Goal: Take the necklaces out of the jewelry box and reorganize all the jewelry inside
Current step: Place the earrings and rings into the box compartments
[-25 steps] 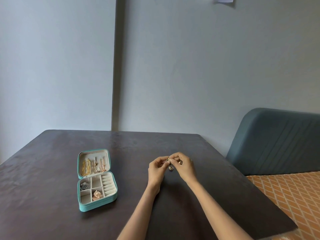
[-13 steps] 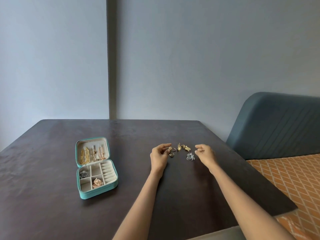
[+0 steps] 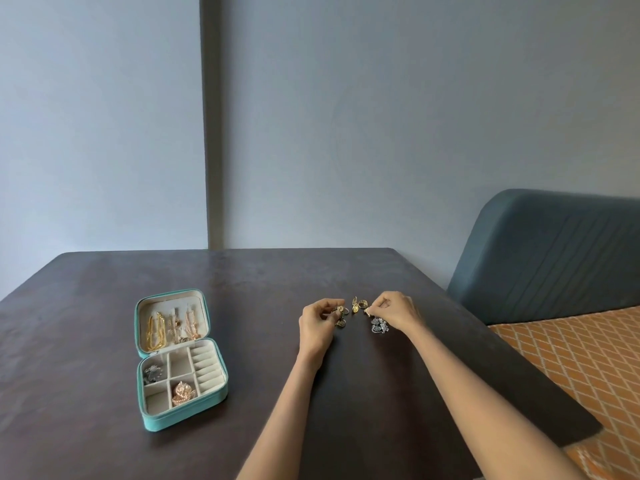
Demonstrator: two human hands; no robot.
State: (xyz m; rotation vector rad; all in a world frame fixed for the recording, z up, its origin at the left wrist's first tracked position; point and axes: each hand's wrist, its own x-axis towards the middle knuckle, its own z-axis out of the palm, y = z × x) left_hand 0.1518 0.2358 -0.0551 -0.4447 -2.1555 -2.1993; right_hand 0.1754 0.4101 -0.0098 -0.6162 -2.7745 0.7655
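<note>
Both hands work at the dark brown bench (image 3: 104, 393): left hand (image 3: 320, 327) pinching small gold rings (image 3: 341, 315), right hand (image 3: 394, 311) pinching a tiny gold piece (image 3: 367, 311) above a silver cluster (image 3: 379, 325). The open teal zip-up jewelry box (image 3: 180, 355), gold necklaces (image 3: 156, 330) in its lid, sits well apart left, bare benchtop between.

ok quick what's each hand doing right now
left hand: fingers curled, pinching a small gold ring just above the table.
right hand: fingertips pinching a small piece of jewelry; what piece, cannot tell.
</note>
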